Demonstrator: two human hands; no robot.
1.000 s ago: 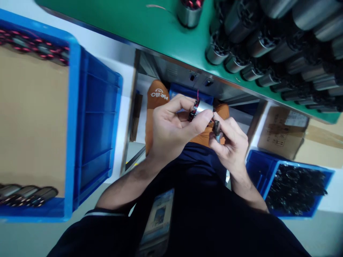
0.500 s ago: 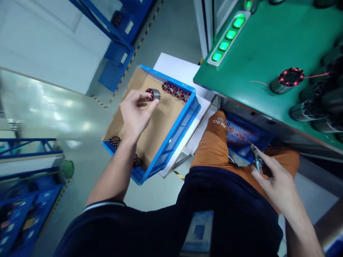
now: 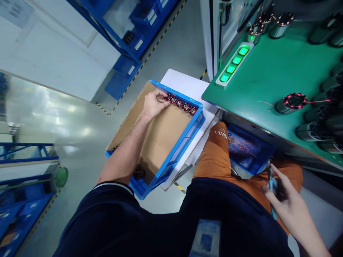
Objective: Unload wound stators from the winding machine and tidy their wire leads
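Observation:
My left hand [image 3: 154, 104] is inside the blue crate [image 3: 175, 150], its fingers closed on a motor stator [image 3: 168, 97] with red windings at the far end of a row. The fingers partly cover that stator. Beside it, several similar stators [image 3: 185, 107] stand along the crate's far wall. Cardboard [image 3: 163, 142] lines the crate's bottom. Above my right thigh, my right hand [image 3: 288, 200] grips a pair of blue-handled wire nippers [image 3: 271, 182], jaws pointing away from me.
On the green workbench [image 3: 270, 78] stand a wound stator [image 3: 291, 103] with loose red wire ends and a strip of lit green buttons [image 3: 234, 64]. Dark stators crowd its right side. A blue bin [image 3: 246, 146] with copper-coloured scraps sits under the bench. Blue racks [image 3: 120, 39] stand beyond.
My left hand has carried the stator from above the crate's middle to the end of the row at the far wall. My right hand still holds the nippers, now tilted more upright.

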